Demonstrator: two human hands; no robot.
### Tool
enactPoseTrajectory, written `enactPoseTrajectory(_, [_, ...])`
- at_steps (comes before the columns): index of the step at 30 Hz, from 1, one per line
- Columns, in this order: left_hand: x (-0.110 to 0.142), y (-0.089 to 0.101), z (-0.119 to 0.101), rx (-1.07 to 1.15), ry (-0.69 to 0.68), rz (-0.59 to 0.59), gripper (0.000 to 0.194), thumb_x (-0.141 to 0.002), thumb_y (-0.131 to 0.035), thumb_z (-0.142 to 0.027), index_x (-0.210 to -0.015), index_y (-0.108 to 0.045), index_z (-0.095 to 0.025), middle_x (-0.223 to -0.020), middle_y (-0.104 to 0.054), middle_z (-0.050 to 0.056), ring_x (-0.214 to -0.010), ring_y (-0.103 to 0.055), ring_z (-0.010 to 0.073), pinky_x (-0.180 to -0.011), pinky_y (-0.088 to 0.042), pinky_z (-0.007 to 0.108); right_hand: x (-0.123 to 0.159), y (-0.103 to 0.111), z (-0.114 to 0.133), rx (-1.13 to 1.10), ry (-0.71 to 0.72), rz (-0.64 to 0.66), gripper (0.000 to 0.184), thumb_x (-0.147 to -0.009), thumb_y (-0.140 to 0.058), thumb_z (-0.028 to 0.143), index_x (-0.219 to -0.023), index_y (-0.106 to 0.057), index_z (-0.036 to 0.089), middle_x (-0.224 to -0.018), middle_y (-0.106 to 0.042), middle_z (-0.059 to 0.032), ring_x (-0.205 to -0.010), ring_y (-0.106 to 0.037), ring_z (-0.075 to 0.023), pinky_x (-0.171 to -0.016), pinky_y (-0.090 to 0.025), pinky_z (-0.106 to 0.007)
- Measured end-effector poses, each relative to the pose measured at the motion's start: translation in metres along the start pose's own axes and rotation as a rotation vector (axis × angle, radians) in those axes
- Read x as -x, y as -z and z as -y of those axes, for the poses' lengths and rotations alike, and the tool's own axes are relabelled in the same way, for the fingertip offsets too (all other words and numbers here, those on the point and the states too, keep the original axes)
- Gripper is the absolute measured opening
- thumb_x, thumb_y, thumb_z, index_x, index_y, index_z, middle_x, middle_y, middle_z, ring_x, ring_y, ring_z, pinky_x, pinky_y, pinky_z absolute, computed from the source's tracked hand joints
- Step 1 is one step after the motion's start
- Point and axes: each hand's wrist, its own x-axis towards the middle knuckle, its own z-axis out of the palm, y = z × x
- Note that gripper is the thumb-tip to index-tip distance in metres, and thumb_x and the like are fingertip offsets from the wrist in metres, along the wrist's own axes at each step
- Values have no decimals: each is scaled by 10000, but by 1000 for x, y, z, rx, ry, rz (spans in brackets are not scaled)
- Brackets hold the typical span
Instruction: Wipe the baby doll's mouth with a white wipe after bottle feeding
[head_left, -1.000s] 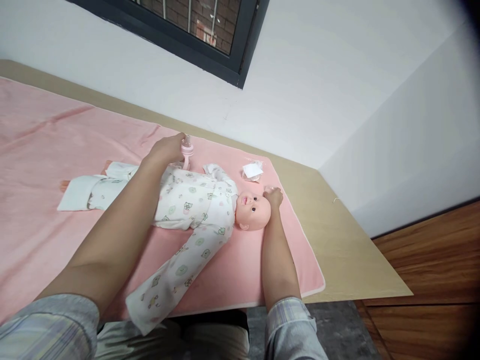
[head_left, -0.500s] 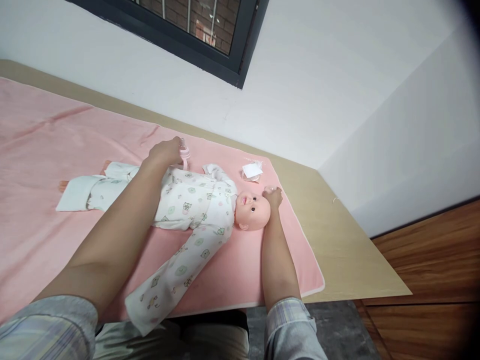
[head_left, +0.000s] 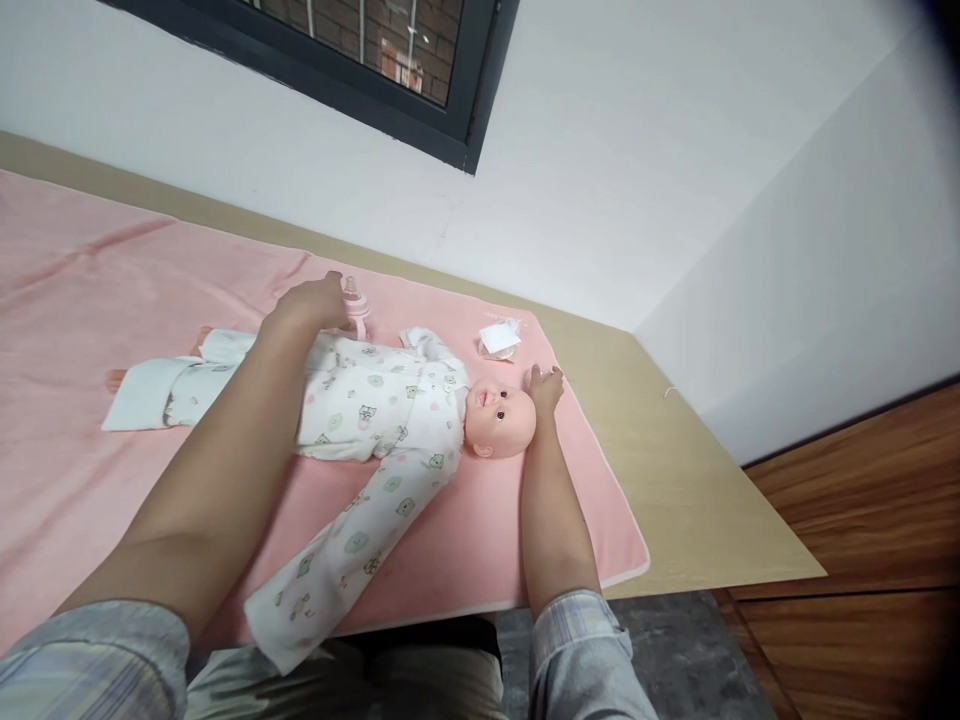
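A doll (head_left: pixel 420 395) in a white patterned outfit lies face up on a pink blanket (head_left: pixel 450 560). My left hand (head_left: pixel 311 303) is just left of a baby bottle (head_left: pixel 358 310) with a clear teat and pink collar and handle. The bottle stands upright beyond the doll's body; my thumb and index finger are apart from its teat, and the lower fingers are partly hidden. Close to the doll's head, my right hand (head_left: pixel 546 390) reaches down with its fingers apart over a small clear object that is mostly hidden, so whether they touch it is unclear.
A small clear packet with a white label (head_left: pixel 500 340) lies on the blanket beyond the doll's head. The table (head_left: pixel 675 480) ends at a white wall (head_left: pixel 570 200) with a dark window frame (head_left: pixel 450 130). Wooden panels (head_left: pixel 862 520) stand at the right.
My left hand has drawn slightly left, away from the bottle, showing more of its teat and collar. The fingers of my right hand have spread. The whole view has shifted a little.
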Motion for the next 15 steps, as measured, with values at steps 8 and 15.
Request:
enactPoseTrajectory(8, [62, 36, -53, -119, -43, -309, 776, -938, -689, -291, -1564, -278, -88, -1388, -556, 246, -1265, -535, 428, -999, -486, 526, 4, 2, 4, -165, 270, -197, 414, -973, -380, 356, -1242, -561, 96, -1315, -597, -174, -1304, -475, -275, -1151, -337, -398])
enactPoseTrajectory(15, [78, 7, -130, -36, -478, -187, 451, -958, -594, -313, -1390, -557, -187, -1246, -683, 73, -1111, -649, 270, -926, -496, 330, 10, -4, 13, -210, 506, 5, 405, -988, -309, 398, -920, -648, 187, -984, -697, -105, -999, -590, -221, -941, -458, -339])
